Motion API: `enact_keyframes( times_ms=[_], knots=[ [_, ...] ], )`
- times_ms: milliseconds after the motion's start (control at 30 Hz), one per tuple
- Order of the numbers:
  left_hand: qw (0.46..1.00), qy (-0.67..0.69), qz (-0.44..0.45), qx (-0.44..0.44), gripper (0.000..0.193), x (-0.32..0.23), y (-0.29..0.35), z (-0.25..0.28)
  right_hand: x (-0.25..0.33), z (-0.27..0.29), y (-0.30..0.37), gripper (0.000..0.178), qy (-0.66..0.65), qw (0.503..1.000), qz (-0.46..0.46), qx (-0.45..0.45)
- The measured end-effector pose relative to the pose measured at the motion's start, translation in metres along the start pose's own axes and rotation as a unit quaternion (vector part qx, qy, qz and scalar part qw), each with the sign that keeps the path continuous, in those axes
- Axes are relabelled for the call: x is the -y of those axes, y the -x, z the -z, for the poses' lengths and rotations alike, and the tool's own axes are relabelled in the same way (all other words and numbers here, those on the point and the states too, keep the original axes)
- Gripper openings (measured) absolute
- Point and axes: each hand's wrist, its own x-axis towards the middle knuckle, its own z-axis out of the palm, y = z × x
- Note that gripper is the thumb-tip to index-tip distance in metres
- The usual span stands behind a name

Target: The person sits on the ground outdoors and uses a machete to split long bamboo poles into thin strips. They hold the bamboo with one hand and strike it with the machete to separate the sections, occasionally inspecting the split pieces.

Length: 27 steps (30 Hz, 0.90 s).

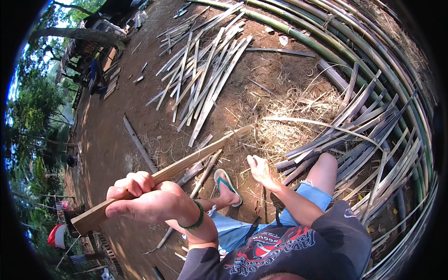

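A long, flat bamboo slat (pixel 191 161) slants up across the view from lower left to the middle. My left hand (pixel 147 198) is wrapped round its lower part, thumb along the near side, with a green cord band (pixel 199 214) at the wrist. The slat's far end reaches the edge of a heap of pale shavings (pixel 289 126). My right hand (pixel 261 170) is over my lap side, near the shavings, its fingers curled closed. Whatever it may hold is hidden. A gap separates this hand from the slat.
Split bamboo strips (pixel 214 79) lie in a loose pile ahead. More strips (pixel 354 135) are stacked at my right, beside long green bamboo poles (pixel 298 35). A thin pole (pixel 205 175) lies by my sandalled foot (pixel 227 187). Trees (pixel 35 102) stand at the far left.
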Motion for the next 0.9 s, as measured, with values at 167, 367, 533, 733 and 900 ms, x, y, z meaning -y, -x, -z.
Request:
enact_keyframes(
  times_ms=[167, 367, 533, 733, 900],
  knots=[
    [0.999, -0.033, -0.014, -0.033, 0.052, 0.002, 0.005, -0.005, 0.061, -0.002, 0.008, 0.031, 0.07, 0.966, 0.24, -0.068],
    [0.999, -0.025, -0.015, -0.021, 0.052, 0.0, -0.001, -0.01, -0.077, -0.015, 0.0, 0.048, 0.009, 0.986, -0.165, -0.022],
    [1.0, -0.011, -0.008, -0.015, 0.05, 0.006, 0.001, -0.007, -0.036, -0.017, -0.011, 0.047, -0.004, 0.985, -0.174, -0.011],
    [1.0, -0.012, -0.012, -0.019, 0.05, 0.011, -0.007, -0.014, -0.109, -0.034, -0.006, 0.048, 0.022, 0.971, -0.231, -0.054],
    [1.0, -0.017, -0.011, -0.019, 0.049, 0.01, -0.007, -0.015, -0.123, -0.035, -0.023, 0.053, 0.051, 0.975, -0.214, -0.026]
  ],
)
